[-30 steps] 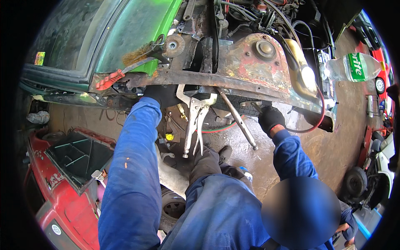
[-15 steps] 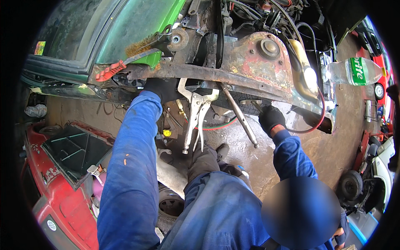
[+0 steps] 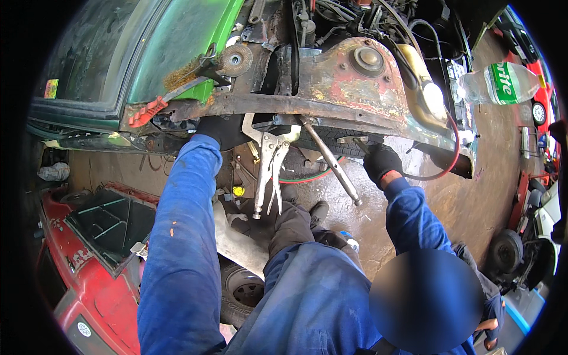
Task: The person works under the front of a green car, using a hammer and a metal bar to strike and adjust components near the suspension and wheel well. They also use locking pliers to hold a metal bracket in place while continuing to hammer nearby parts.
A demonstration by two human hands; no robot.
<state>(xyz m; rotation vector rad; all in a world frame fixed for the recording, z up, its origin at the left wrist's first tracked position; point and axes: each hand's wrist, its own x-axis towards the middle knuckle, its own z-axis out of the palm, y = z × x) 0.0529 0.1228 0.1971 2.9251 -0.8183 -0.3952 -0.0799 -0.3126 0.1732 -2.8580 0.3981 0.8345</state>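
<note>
My right hand (image 3: 382, 164), in a black glove, is closed round the handle of what looks like a hammer (image 3: 353, 141); its metal head is below the rusty body rail (image 3: 260, 103). My left hand (image 3: 222, 131), also black-gloved, reaches under that rail beside the pliers, its fingers hidden. Locking C-clamp pliers (image 3: 267, 160) hang from the rail's lower edge, jaws up. To their right a metal bar (image 3: 332, 163) slants down from the rail. A wire brush with a red handle (image 3: 148, 112) and a flap disc (image 3: 235, 59) lie on the car body above.
A plastic bottle (image 3: 503, 83) lies at the right by the engine bay. A red hose (image 3: 455, 148) loops below the front end. Behind my left arm a white-and-grey dog (image 3: 239, 239) is near a wheel (image 3: 242, 290). A red car body (image 3: 106, 296) stands lower left; another person's arm (image 3: 488, 325) shows lower right.
The whole view has shifted slightly, the car sliding left and up in it. Both hands keep nearly the same places, the right one still gripping the hammer.
</note>
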